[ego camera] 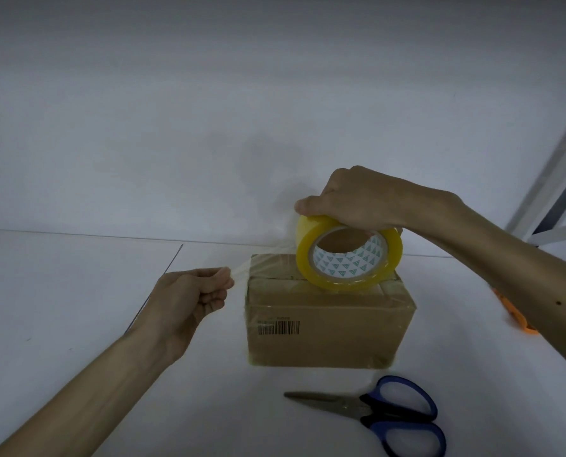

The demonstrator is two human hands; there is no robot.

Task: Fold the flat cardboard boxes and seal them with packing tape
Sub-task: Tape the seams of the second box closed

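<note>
One box (327, 338), one roll (305, 245), one scissors (364, 407)

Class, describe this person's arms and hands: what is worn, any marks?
Nothing is worn: the left hand and right hand are bare, with no gloves, rings or watch in view. The left forearm and right forearm are bare too, no sleeve showing. The right one carries a small dark spot.

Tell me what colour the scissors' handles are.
Blue, with black where the handles meet the blades; the scissors show clearly in the head view.

Right hand (350, 199) holds tape roll (347, 255) atop box (327, 328) (left hand (189, 295) pinches strip).
</note>
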